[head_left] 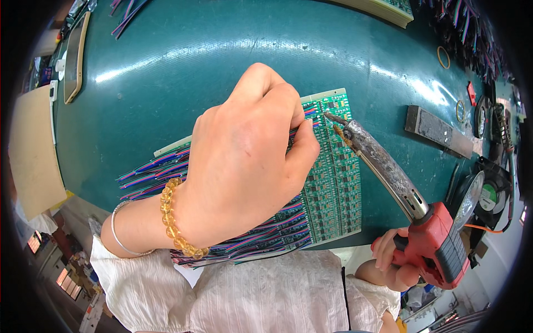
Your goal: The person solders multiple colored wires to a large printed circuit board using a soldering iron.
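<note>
- At the far left of the frame, a tan board [34,152] stands at the edge of the green work surface [139,111]; above it, a flat device with a pale gold rim [76,58] lies tilted.
- Near the top left, a few loose coloured wires [129,18] run in from the upper edge.
- Left of centre, on my left wrist, I wear a thin silver bangle [115,228] and a bracelet of yellow beads [168,213].
- In the centre, my left hand [244,139] is mostly closed, knuckles up, thumb and forefinger tips close together beside some wire ends; I cannot tell whether a wire is between them.
- Under that hand and to its right lies the green circuit board panel [336,183], with rows of thin coloured wires [266,236] spreading over its left part.
- Right of centre, the soldering iron [408,194] slants up and left, its tip at the panel's upper part; whether it touches, I cannot tell.
- At the lower right, my right hand [393,258] is curled around the iron's red handle [436,244].
- At the upper right are a stack of boards [383,10], a grey block [438,132] and a heap of wires [469,36].
- At the right edge stands a black fan [491,188].
</note>
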`<state>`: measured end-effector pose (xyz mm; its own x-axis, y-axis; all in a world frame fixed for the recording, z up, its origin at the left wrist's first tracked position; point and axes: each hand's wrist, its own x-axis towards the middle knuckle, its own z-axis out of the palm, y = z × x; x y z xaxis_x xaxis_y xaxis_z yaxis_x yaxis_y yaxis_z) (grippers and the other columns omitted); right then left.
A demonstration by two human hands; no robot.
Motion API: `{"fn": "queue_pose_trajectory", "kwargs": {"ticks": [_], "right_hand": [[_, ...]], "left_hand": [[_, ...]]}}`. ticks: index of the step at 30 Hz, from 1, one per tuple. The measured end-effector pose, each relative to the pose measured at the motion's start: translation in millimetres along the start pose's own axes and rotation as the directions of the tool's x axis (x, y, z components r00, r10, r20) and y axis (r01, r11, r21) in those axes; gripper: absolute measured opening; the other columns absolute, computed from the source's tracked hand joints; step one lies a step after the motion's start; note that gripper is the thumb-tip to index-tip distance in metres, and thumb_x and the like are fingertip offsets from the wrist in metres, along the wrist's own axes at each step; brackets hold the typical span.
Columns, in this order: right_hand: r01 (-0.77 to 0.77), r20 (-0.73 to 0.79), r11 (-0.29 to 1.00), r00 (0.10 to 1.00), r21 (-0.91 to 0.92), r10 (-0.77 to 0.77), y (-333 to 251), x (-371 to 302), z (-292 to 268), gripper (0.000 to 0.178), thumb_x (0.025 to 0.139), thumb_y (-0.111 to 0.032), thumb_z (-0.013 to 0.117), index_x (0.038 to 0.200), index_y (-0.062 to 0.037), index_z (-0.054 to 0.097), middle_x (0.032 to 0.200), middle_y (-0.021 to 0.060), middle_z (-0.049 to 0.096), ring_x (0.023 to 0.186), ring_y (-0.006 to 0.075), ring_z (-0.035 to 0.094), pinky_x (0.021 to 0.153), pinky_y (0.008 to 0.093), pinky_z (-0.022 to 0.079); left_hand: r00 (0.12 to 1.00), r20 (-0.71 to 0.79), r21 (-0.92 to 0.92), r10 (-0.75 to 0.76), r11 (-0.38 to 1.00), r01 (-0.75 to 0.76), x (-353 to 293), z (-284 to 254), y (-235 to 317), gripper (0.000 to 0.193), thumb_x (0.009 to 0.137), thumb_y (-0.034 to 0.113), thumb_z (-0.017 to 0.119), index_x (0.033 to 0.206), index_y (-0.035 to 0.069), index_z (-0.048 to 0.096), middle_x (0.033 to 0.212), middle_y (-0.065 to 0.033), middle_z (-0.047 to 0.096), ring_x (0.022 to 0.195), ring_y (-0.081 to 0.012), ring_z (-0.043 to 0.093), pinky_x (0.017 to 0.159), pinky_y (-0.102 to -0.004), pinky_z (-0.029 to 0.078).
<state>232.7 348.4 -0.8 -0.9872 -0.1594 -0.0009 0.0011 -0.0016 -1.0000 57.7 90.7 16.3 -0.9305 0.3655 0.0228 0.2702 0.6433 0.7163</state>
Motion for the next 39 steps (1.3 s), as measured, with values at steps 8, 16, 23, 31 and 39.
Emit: {"fn": "queue_pose_trajectory", "kwargs": {"ticks": [8, 16, 23, 31, 39], "right_hand": [[-0.324, 0.027, 0.942, 0.945, -0.088, 0.327, -26, 11, 4, 0.051, 0.077, -0.059, 0.067, 0.060, -0.0139, 0.053, 0.059, -0.0011, 0.056, 0.057, 0.0186, 0.060, 0.053, 0.0287, 0.046], [-0.089, -0.254, 0.986, 0.960, 0.139, 0.122, -8, -20, 17, 0.083, 0.082, -0.061, 0.060, 0.126, 0.0077, 0.045, 0.057, 0.0005, 0.054, 0.049, 0.0113, 0.050, 0.048, 0.0240, 0.040], [-0.021, -0.161, 0.995, 0.986, 0.098, 0.036, -11, -10, 18, 0.082, 0.083, -0.060, 0.060, 0.129, 0.0065, 0.044, 0.057, -0.0001, 0.054, 0.049, 0.0115, 0.049, 0.049, 0.0251, 0.041], [-0.064, -0.073, 0.982, 0.996, -0.177, 0.052, -10, -22, 2, 0.074, 0.084, -0.053, 0.065, 0.126, 0.0054, 0.047, 0.058, 0.0006, 0.054, 0.048, 0.0119, 0.050, 0.048, 0.0252, 0.041], [0.061, -0.267, 0.997, 0.963, 0.041, -0.048, -13, -6, 27, 0.079, 0.085, -0.055, 0.062, 0.126, 0.0098, 0.044, 0.057, -0.0005, 0.053, 0.046, 0.0105, 0.048, 0.045, 0.0240, 0.038]], "left_hand": [[0.999, -0.024, 0.027, 0.027, 0.999, -0.026, 2, 4, 0, 0.012, 0.074, -0.002, 0.067, 0.075, 0.000, 0.055, 0.083, -0.0094, 0.054, 0.060, -0.0169, 0.049, 0.050, -0.0279, 0.039], [0.999, -0.032, 0.028, 0.033, 0.999, -0.032, 2, 5, -1, 0.013, 0.073, -0.002, 0.067, 0.075, 0.000, 0.055, 0.083, -0.0095, 0.055, 0.061, -0.0178, 0.050, 0.051, -0.0284, 0.040], [1.000, -0.020, 0.021, 0.023, 1.000, -0.023, 2, 2, -1, 0.013, 0.074, -0.001, 0.068, 0.075, 0.000, 0.055, 0.083, -0.0077, 0.055, 0.053, -0.0121, 0.042, 0.047, -0.0257, 0.036], [0.999, -0.023, 0.004, 0.029, 1.000, -0.029, 1, 1, -2, 0.013, 0.074, -0.001, 0.068, 0.075, 0.000, 0.055, 0.084, -0.0076, 0.055, 0.052, -0.0113, 0.042, 0.047, -0.0255, 0.036], [0.998, -0.025, 0.009, 0.054, 0.998, -0.054, 1, 2, -3, 0.014, 0.074, -0.002, 0.069, 0.075, 0.000, 0.055, 0.084, -0.0080, 0.056, 0.056, -0.0126, 0.046, 0.048, -0.0253, 0.039]]}}
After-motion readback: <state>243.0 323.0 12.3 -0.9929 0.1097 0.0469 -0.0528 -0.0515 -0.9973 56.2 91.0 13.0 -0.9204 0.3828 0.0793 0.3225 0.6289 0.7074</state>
